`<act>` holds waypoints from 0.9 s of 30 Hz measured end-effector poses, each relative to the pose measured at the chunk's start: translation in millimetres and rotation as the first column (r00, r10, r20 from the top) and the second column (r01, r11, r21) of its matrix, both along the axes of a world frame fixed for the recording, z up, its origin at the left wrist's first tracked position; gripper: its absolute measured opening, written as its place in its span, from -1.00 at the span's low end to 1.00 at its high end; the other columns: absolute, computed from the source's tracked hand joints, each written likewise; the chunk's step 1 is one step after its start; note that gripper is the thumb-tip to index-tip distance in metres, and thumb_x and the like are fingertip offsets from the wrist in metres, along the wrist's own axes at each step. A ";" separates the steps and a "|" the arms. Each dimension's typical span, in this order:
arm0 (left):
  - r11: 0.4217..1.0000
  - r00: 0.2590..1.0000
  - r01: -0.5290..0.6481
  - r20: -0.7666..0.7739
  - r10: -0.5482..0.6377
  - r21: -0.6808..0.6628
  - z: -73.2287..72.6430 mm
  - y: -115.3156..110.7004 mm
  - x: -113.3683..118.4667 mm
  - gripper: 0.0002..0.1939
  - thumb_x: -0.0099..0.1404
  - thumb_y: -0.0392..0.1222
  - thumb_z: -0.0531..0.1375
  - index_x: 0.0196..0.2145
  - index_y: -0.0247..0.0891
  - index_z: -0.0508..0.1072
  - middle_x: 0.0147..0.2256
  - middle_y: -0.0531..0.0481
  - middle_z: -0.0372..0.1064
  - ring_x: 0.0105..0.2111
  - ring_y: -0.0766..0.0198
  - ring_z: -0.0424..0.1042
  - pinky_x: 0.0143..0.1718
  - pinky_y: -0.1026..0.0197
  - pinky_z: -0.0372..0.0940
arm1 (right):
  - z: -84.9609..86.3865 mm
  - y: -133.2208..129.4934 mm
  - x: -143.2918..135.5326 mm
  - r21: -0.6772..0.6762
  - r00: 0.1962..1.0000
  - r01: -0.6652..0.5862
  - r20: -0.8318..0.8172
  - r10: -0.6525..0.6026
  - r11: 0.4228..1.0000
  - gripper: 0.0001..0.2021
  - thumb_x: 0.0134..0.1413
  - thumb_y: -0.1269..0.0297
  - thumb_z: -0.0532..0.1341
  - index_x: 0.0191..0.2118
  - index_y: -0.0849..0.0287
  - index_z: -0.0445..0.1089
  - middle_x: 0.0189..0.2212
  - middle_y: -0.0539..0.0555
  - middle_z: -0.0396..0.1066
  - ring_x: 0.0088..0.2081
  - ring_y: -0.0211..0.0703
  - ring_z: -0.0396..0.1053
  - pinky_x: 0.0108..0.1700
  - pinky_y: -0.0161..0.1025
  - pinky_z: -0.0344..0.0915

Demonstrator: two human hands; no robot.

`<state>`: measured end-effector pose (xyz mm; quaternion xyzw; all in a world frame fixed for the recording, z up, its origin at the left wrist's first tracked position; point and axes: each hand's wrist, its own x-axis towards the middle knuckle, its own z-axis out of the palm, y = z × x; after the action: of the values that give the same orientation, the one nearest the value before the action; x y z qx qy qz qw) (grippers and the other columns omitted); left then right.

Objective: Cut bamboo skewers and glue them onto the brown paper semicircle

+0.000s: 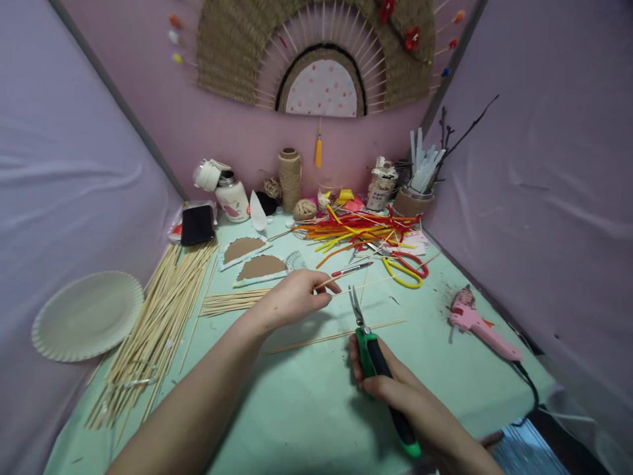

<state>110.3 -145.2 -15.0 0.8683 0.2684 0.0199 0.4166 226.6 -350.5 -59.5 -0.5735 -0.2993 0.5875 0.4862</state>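
My left hand [294, 297] is closed on a thin bamboo stick [341, 294], pinched between thumb and fingers and pointing right. My right hand [388, 386] grips green-and-black pruning shears [376, 356]. Their metal blades point away from me, slightly parted, close to the stick; whether they touch it I cannot tell. Under the shears another bamboo stick [306, 344] lies across the table. Left of my left hand is a row of cut sticks [232, 302]. Beyond it are two brown half-round cardboard pieces [262, 268] with pale edges, and a red pen [352, 269].
Long bamboo sticks [163, 310] and a white paper plate [89, 316] occupy the left. At right lies a pink glue gun [482, 328] with its cord. Scissors [403, 270], coloured pipe cleaners [346, 227], a twine spool [290, 179] and a jar [232, 198] stand or lie further back.
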 end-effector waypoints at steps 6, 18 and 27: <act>1.000 1.000 0.024 -0.001 -0.024 0.019 -1.3 -4.4 2.3 -0.68 0.16 -0.24 0.10 -0.17 -0.18 0.57 -0.42 0.08 0.43 -0.45 0.34 0.32 -0.34 0.30 0.20 | -2.2 3.3 0.4 0.018 0.999 -0.034 0.025 0.034 0.999 -0.53 -0.10 0.27 0.16 0.03 0.12 0.25 -0.17 0.07 0.32 -0.09 0.00 0.22 -0.01 -0.06 0.10; 0.999 0.999 0.039 -0.009 -0.039 0.030 0.0 -8.2 2.5 -0.63 0.14 -0.29 0.08 -0.15 -0.17 0.58 -0.39 0.07 0.47 -0.46 0.34 0.34 -0.40 0.32 0.17 | -4.7 5.2 0.3 0.027 0.999 -0.033 0.034 0.032 0.999 -0.51 -0.10 0.26 0.16 0.05 0.12 0.25 -0.16 0.07 0.33 -0.08 0.00 0.22 -0.02 -0.06 0.11; 0.998 0.999 0.054 -0.008 -0.054 0.038 -1.6 -9.3 3.5 -0.61 0.13 -0.28 0.07 -0.13 -0.16 0.58 -0.34 0.05 0.51 -0.44 0.32 0.36 -0.39 0.32 0.17 | -2.9 4.6 -1.4 0.006 1.000 0.015 -0.006 -0.015 1.000 -0.48 -0.12 0.25 0.17 0.06 0.13 0.25 -0.12 0.08 0.32 -0.07 -0.01 0.22 0.00 -0.07 0.11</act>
<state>113.8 -154.5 -16.6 0.8831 0.2458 0.0106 0.3996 225.3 -345.9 -62.4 -0.5724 -0.2954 0.5845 0.4934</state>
